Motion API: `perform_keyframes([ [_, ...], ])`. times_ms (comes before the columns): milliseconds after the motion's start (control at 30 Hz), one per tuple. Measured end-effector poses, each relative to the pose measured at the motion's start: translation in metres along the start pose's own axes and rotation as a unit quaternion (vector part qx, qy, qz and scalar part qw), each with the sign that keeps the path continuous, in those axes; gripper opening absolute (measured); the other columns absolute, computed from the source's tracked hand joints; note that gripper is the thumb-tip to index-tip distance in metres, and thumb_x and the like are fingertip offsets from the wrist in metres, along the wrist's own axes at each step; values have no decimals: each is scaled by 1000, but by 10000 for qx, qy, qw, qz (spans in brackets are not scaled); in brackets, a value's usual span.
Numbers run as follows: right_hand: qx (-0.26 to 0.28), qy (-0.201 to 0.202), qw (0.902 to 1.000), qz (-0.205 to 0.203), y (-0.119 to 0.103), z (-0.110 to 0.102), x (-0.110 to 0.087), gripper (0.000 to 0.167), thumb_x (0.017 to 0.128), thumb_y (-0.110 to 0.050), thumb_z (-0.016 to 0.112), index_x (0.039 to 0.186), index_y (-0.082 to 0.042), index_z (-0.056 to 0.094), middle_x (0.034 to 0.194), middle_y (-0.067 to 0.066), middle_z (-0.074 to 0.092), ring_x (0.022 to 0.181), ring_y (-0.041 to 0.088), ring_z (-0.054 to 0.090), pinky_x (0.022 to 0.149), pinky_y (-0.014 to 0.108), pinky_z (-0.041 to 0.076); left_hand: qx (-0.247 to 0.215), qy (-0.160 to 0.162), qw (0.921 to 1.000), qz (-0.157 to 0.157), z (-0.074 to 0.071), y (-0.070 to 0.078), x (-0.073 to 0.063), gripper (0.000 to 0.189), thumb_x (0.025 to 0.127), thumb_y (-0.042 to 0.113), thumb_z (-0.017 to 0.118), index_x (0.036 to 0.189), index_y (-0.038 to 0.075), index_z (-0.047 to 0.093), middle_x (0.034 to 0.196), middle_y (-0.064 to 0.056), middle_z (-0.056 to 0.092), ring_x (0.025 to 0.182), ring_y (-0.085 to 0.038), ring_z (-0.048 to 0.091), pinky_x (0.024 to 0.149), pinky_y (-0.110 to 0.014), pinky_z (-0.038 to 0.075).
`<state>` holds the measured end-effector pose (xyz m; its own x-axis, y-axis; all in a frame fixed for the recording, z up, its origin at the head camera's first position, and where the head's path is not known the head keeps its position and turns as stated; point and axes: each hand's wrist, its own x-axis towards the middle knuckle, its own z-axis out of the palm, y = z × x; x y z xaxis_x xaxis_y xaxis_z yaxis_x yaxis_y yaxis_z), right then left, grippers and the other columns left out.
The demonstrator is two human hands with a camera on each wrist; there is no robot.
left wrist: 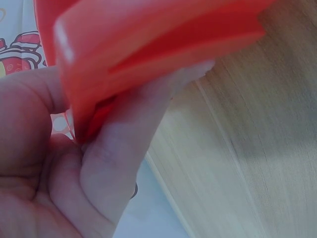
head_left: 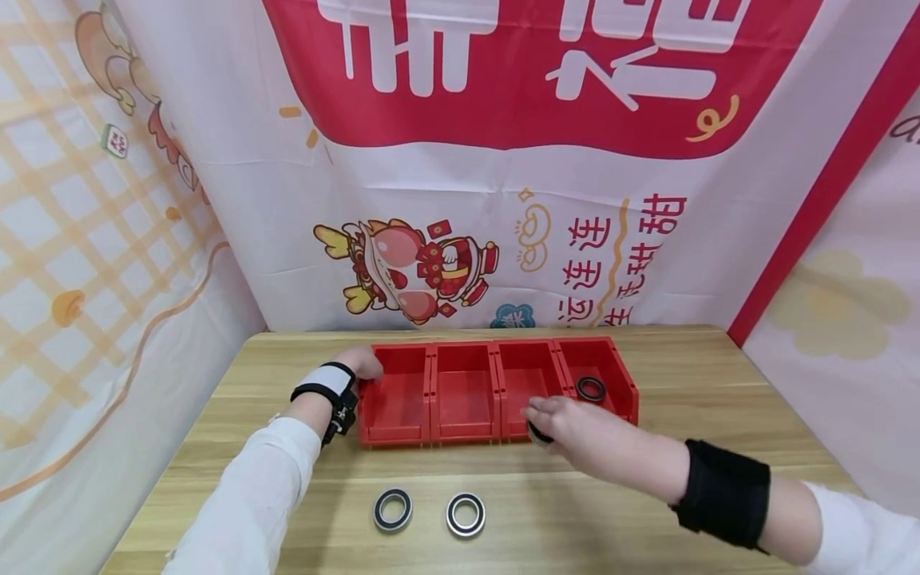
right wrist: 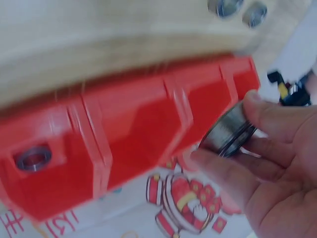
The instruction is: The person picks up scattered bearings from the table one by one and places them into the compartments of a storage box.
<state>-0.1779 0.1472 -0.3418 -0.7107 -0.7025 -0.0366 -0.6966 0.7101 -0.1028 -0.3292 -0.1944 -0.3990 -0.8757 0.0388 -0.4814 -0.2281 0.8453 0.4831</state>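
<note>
Held ring, one: metal with a dark face, pinched between the thumb and fingers of the right hand; from my remote post I place it at the front edge of the third bin from the left, its height not clear to me

Step in hand, as I judge it: bringing this ring to the bins; the next move would call for lowering it inside a wall and easing the pinch, though I cannot tell into which bin

Red bins, four in a row, joined side by side: the left hand grips the left end wall, thumb on one side and fingers on the other, which I take as steadying

Binned ring, one: in the far-right bin

Loose rings, two: left ring and right ring, flat and apart on the wooden table, in front of the bins

Printed cloth: hanging behind
</note>
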Motion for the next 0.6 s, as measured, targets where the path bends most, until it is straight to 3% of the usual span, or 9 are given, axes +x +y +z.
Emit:
perform_keyframes([
  [167, 536, 20, 9985, 143, 9, -24, 16, 54, 73, -15, 76, 123, -9, 58, 121, 9, 57, 107, 25, 56, 75, 29, 51, 117, 20, 9999, 12, -1, 1, 0, 20, 83, 1, 52, 100, -9, 53, 88, -16, 53, 66, -23, 59, 54, -31, 52],
  [300, 580, 108, 9981, 190, 16, -30, 28, 53, 73, -14, 76, 123, -10, 58, 120, 9, 58, 105, 23, 57, 77, 29, 51, 159, 44, 9999, 21, -2, 1, 0, 21, 83, 1, 52, 101, -8, 52, 88, -16, 53, 65, -23, 58, 54, -30, 52],
  [600, 724, -192, 9951, 646, 37, -12, 59, 53, 72, -14, 76, 122, -11, 59, 117, 5, 58, 100, 19, 57, 77, 28, 51, 46, 58, 10000, -21, 0, 0, 0, 21, 83, 1, 52, 102, -8, 52, 89, -16, 53, 65, -23, 59, 54, -31, 53],
])
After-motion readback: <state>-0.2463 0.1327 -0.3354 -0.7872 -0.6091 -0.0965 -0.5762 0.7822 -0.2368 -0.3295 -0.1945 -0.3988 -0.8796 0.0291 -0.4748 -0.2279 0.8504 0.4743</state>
